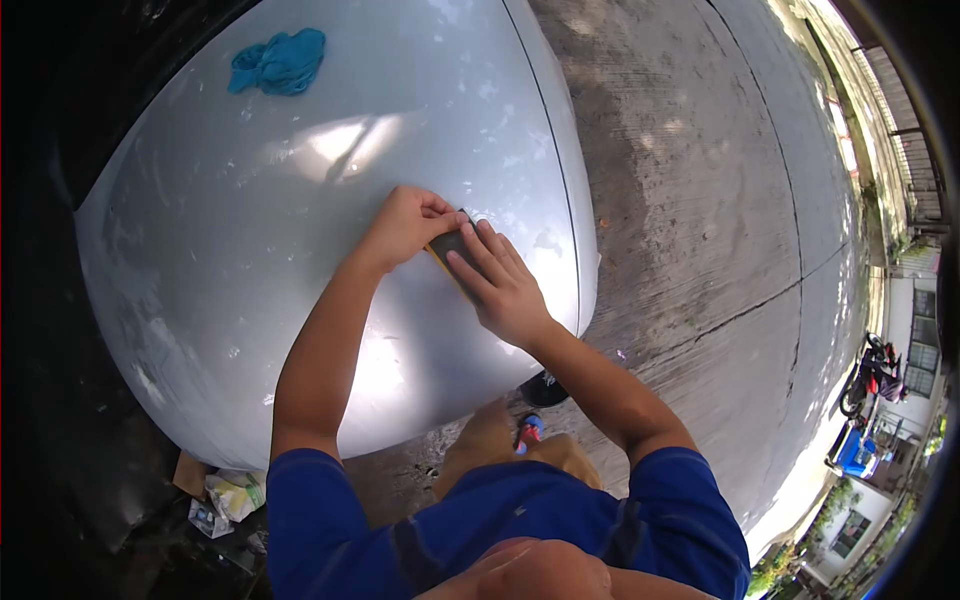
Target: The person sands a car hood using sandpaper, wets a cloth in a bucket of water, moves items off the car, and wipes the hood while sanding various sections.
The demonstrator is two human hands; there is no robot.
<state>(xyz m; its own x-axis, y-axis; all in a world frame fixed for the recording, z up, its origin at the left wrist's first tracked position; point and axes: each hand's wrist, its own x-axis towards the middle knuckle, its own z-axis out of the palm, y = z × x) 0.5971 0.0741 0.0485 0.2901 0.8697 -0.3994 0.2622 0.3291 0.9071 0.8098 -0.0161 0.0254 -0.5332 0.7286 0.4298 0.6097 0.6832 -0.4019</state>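
A dark flat block with a yellow edge, which looks like a sanding block (446, 248), lies on the silver-grey car panel (250, 250). My left hand (408, 226) pinches its far end between thumb and fingers. Across the block's top lie the fingers of my right hand (508, 292), which holds it against the panel. The block's underside is hidden. Farther up the panel sits a crumpled blue-green cloth (282, 63), apart from both hands.
Concrete pavement (690, 200) runs along the panel's right side. Bags and scraps (234, 495) lie on the ground at lower left. A red motorcycle (880, 375) and a blue object (855, 450) stand far right, near houses.
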